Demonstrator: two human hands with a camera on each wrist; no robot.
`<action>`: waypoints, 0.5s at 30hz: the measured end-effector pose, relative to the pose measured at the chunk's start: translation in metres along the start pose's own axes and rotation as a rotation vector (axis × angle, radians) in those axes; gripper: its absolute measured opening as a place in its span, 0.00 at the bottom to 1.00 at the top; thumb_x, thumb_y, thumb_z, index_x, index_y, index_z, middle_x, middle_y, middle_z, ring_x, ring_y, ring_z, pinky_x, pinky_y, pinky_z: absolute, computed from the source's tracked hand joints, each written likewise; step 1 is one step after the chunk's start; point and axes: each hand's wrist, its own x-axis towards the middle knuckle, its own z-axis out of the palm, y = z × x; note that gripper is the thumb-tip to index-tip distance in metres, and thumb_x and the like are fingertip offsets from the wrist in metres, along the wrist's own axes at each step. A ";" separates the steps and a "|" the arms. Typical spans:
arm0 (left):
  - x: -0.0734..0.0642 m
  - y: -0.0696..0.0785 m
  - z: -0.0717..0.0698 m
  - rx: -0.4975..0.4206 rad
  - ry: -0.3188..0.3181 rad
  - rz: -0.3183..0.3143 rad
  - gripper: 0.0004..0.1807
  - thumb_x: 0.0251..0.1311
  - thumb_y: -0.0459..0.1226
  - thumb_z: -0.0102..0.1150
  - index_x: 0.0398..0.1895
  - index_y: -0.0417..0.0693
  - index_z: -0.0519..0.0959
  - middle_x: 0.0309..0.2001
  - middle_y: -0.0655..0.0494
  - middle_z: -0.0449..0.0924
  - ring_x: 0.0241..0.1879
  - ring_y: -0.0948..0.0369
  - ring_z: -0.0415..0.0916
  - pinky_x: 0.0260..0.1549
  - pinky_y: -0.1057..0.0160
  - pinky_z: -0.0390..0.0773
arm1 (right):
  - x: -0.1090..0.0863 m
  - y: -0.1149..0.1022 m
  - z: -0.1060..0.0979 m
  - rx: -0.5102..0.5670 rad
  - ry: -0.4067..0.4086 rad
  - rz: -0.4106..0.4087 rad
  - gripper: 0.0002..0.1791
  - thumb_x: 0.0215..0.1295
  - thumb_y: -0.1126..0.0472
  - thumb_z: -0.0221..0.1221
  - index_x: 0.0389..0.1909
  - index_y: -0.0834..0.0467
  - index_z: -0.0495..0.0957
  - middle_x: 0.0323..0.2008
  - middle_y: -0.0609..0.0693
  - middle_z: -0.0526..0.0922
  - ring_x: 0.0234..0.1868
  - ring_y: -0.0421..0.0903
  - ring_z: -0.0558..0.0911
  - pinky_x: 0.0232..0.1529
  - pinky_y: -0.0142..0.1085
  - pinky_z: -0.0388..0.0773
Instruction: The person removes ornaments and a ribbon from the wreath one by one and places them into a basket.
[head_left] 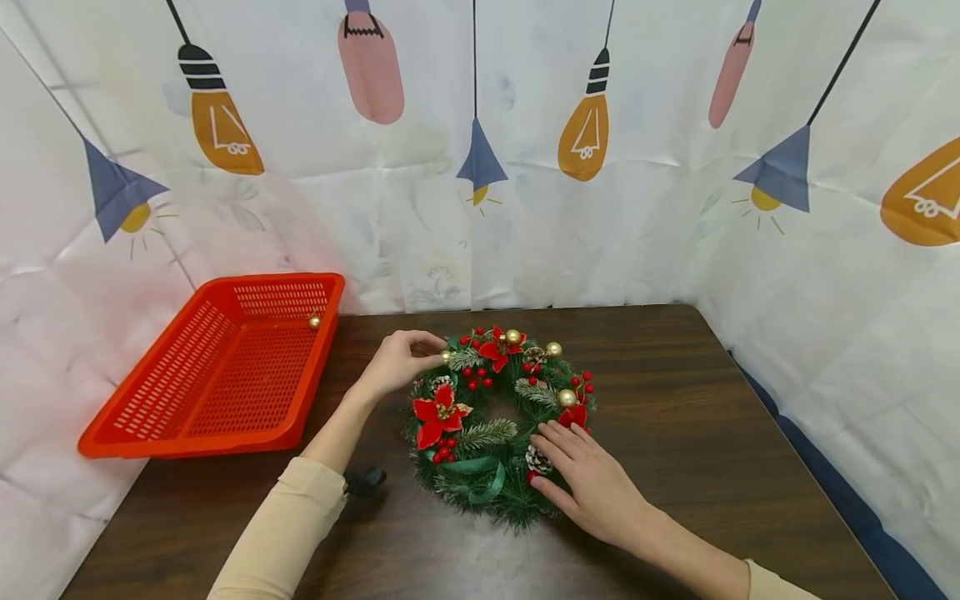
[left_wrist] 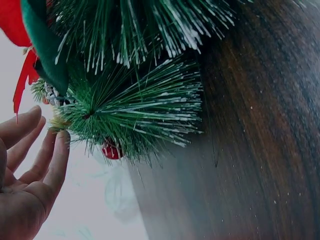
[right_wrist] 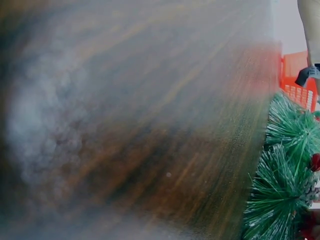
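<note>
A green Christmas wreath (head_left: pixel 487 483) lies on the table, dressed with red poinsettias (head_left: pixel 437 415), red berries, pine cones and gold balls. At its far left edge, my left hand (head_left: pixel 401 360) pinches a small gold ball (head_left: pixel 446 357) between thumb and fingertips. The left wrist view shows those fingers beside the snowy pine needles (left_wrist: pixel 150 107), with the ball partly hidden. My right hand (head_left: pixel 592 483) rests on the near right side of the wreath, fingers extended by a frosted pine cone (head_left: pixel 537 460). In the right wrist view that hand is out of sight.
A red plastic basket (head_left: pixel 202 450) stands at the left of the dark wooden table (head_left: pixel 660 367), with another gold ball (head_left: pixel 314 322) inside. A white printed cloth (head_left: pixel 420 233) hangs behind and along the sides. A dark strap (head_left: pixel 365 482) is at the left wrist.
</note>
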 end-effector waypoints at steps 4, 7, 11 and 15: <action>0.003 -0.001 0.002 0.011 -0.022 0.005 0.15 0.67 0.38 0.69 0.54 0.42 0.86 0.48 0.50 0.86 0.47 0.53 0.84 0.46 0.50 0.83 | 0.000 0.000 0.000 -0.002 0.003 -0.002 0.32 0.76 0.42 0.58 0.68 0.62 0.75 0.69 0.59 0.73 0.73 0.56 0.69 0.72 0.54 0.61; 0.004 -0.001 0.002 0.012 -0.040 0.004 0.16 0.67 0.37 0.68 0.55 0.41 0.85 0.49 0.49 0.86 0.48 0.52 0.83 0.47 0.50 0.83 | 0.001 0.000 0.000 0.000 -0.003 0.000 0.32 0.76 0.42 0.57 0.69 0.62 0.74 0.70 0.59 0.73 0.73 0.56 0.68 0.72 0.54 0.61; 0.005 0.001 0.002 -0.002 -0.064 -0.004 0.16 0.66 0.34 0.68 0.56 0.40 0.84 0.50 0.48 0.85 0.49 0.51 0.83 0.47 0.50 0.83 | 0.001 0.000 0.000 0.002 -0.012 0.007 0.33 0.76 0.42 0.57 0.69 0.61 0.74 0.70 0.59 0.72 0.73 0.56 0.68 0.72 0.53 0.60; 0.007 0.003 0.001 -0.014 -0.082 -0.009 0.17 0.65 0.32 0.68 0.56 0.39 0.84 0.49 0.47 0.85 0.49 0.50 0.83 0.47 0.50 0.83 | 0.000 0.000 0.000 0.002 -0.016 0.011 0.33 0.76 0.42 0.56 0.69 0.61 0.74 0.70 0.59 0.72 0.73 0.56 0.68 0.73 0.53 0.60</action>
